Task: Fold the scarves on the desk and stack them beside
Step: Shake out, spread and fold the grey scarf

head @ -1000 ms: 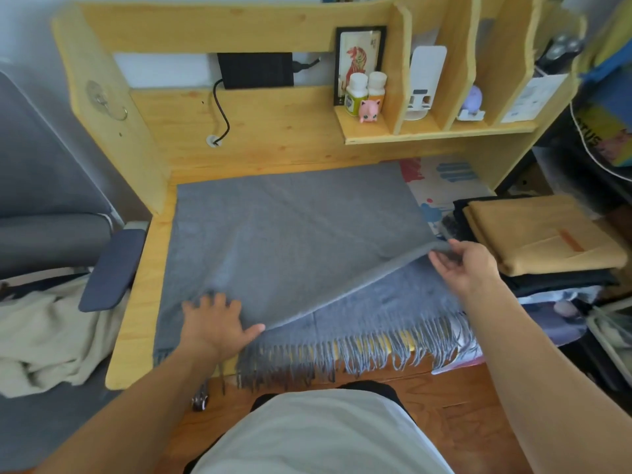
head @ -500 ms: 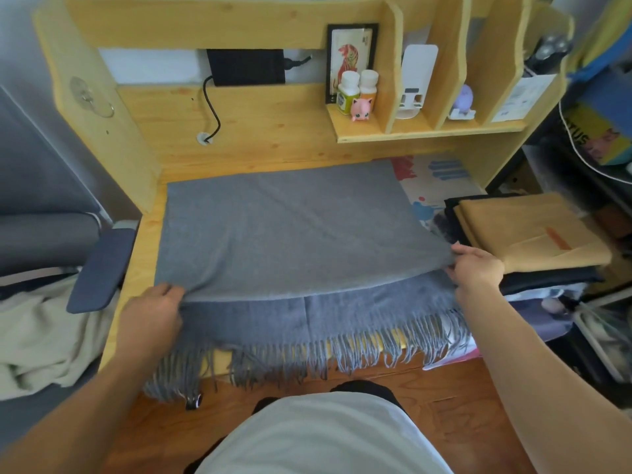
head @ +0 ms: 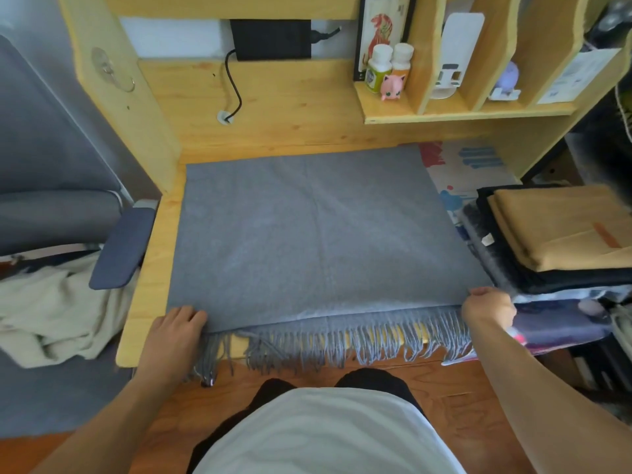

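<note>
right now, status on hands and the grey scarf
Left hand and right hand each grip a near corner of the grey scarf. Scarf folded flat on desk, fringe overhanging front edge. Folded scarf stack at right, nothing blocking.

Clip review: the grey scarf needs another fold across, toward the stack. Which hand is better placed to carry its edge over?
Probably the left hand: it holds the grey scarf corner farthest from the folded stack, while the right hand anchors the corner beside it.

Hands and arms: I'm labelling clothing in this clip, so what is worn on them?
Nothing shows on either: the left hand and right hand are bare, without gloves, rings or a watch in view, and both forearms are uncovered up to the frame's edge. No sleeves appear.
</note>
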`<state>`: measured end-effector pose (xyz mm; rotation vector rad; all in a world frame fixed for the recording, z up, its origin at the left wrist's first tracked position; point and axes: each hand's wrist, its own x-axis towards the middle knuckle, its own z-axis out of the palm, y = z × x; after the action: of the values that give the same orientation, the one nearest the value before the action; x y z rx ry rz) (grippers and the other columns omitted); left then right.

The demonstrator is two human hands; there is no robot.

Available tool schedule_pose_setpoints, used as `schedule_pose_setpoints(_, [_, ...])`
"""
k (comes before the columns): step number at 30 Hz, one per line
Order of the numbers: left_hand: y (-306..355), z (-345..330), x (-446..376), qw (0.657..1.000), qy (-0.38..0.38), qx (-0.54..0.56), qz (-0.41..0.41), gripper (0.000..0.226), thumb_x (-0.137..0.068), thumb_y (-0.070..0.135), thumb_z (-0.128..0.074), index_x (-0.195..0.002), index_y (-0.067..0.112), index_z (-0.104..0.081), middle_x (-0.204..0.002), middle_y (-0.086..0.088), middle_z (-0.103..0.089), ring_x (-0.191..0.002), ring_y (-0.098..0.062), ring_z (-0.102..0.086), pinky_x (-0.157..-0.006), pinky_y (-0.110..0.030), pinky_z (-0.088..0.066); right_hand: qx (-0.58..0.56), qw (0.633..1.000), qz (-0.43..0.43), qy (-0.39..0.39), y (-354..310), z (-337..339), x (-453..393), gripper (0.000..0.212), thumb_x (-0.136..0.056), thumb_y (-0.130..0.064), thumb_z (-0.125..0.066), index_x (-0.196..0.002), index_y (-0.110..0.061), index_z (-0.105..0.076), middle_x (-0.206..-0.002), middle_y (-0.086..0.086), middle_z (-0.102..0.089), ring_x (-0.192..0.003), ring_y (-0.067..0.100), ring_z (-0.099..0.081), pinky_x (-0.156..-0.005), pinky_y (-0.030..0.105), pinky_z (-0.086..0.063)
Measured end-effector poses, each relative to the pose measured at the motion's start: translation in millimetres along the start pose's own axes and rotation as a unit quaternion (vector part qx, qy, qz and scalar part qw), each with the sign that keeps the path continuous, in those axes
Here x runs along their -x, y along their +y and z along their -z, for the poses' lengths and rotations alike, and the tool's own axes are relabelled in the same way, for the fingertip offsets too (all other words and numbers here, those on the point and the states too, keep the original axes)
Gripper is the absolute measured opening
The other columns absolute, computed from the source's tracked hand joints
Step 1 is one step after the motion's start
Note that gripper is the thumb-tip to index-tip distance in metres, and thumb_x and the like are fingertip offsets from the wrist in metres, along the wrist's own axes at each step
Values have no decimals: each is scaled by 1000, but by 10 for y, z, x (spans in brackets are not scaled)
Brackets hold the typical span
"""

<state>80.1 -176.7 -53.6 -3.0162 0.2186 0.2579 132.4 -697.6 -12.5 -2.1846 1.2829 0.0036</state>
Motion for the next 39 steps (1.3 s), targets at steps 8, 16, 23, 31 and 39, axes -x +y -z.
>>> schedule_pose_setpoints(8, [385,160,-89,991,7,118,66,50,-93,30,-53,-141,17,-54,-149,-18,-45,-137,-42,-40,-110,-55,-38,161,916,367,1,-152,-491,414,51,-83,-2,-59,-134,-5,-53,-140,23,-43,-123,45,-40,-100,58,-40])
schedule_pose_setpoints(16, [477,41,197,973,-169,120,105,91,-75,76,-22,-157,39,-33,-169,-7,-21,-155,-35,-17,-121,-59,-19,402,776,458,-163,151,-662,608,73,-92,-61,-24,-150,-23,-46,-154,13,-42,-137,37,-41,-111,53,-38])
schedule_pose_setpoints(23, [819,284,-817,990,33,132,47,56,-94,45,-38,-128,12,-68,-135,-21,-57,-126,-46,-52,-101,-57,-47,243,712,643,-144,-546,-1122,974,54,-95,-46,-40,-138,-18,-57,-146,11,-50,-135,36,-47,-107,53,-46])
schedule_pose_setpoints(31, [1052,-189,-1487,993,80,82,27,65,-98,53,-34,-157,27,-40,-165,-13,-32,-152,-39,-26,-123,-58,-18,335,755,559,-72,-919,-1511,-485,69,-99,-58,-21,-157,-24,-32,-165,10,-26,-152,36,-23,-121,55,-25])
schedule_pose_setpoints(39, [1126,-5,-1622,987,114,97,49,54,-85,46,-46,-125,18,-70,-135,-15,-60,-128,-42,-50,-111,-61,-33,264,704,651,-104,-1434,-1742,-6,66,-99,-56,-28,-154,-21,-39,-164,13,-28,-152,37,-21,-121,58,-23])
